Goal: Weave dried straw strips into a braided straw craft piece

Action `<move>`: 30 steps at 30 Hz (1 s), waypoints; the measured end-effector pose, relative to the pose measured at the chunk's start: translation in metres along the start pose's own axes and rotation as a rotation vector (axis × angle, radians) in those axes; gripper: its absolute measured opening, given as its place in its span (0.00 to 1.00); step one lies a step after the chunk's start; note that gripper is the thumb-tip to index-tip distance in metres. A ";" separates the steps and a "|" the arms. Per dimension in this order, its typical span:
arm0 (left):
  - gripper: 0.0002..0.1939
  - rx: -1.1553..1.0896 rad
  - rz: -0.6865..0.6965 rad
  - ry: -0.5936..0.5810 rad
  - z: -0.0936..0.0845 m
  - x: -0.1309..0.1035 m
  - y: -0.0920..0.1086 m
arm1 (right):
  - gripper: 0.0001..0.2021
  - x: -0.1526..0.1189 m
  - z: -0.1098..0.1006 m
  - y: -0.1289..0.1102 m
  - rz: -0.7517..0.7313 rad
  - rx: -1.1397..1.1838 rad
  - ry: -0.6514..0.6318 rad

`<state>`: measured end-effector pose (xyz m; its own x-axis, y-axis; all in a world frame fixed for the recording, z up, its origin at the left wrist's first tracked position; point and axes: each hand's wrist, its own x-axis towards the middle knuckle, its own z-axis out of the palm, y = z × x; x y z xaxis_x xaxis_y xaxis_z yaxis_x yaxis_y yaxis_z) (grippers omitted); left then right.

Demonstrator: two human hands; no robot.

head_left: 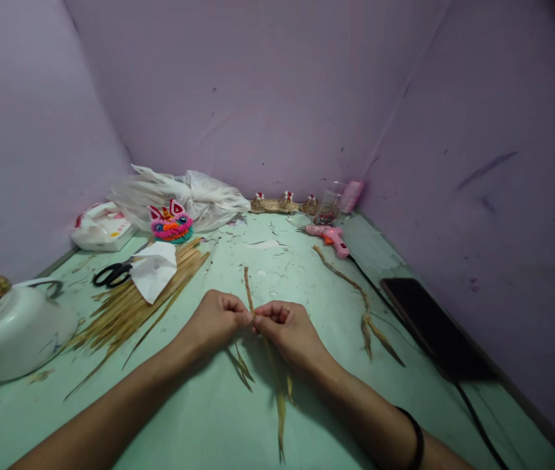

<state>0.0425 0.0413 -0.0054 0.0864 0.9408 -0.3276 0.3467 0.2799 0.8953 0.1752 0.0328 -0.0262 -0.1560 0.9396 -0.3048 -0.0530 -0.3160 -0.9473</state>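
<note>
Between my two hands is a braid of dried plant strips (247, 286), its finished end pointing away from me and its loose strips hanging toward me. My left hand (219, 318) pinches it between thumb and finger. Right beside it, my right hand (280, 324) pinches the same braid, the fingertips of both hands nearly touching. The exact grip point is hidden by the fingers. One long loose strip (280, 418) trails below my right hand. To the right on the table lies another twisted braid (348, 281) with loose ends.
On the left are a bundle of dried strips (125, 313), black scissors (111, 275), white paper (155, 271) and a white pot (27, 329). A pink glue gun (329, 239) and a dark tablet or phone (434, 326) lie right. Plastic bags (194, 196) and small crafts (275, 206) stand behind.
</note>
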 end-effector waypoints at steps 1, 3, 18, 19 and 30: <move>0.08 0.014 0.018 -0.003 0.000 0.000 0.000 | 0.01 0.001 0.000 0.000 -0.008 -0.015 0.009; 0.09 0.044 0.054 -0.023 0.000 -0.001 0.001 | 0.02 0.002 -0.002 0.001 -0.024 -0.037 0.031; 0.07 0.066 0.101 0.019 0.003 0.004 -0.009 | 0.08 -0.002 -0.013 0.002 -0.172 -0.427 0.051; 0.07 0.036 0.092 0.037 0.004 0.004 -0.011 | 0.08 -0.004 -0.012 0.002 -0.194 -0.459 0.041; 0.07 -0.194 -0.066 0.089 0.019 -0.001 -0.010 | 0.09 -0.023 -0.004 0.013 -0.866 -1.169 -0.002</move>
<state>0.0569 0.0343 -0.0199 -0.0161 0.9300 -0.3671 0.1623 0.3647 0.9169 0.1825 0.0078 -0.0320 -0.4944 0.7758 0.3921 0.6878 0.6250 -0.3693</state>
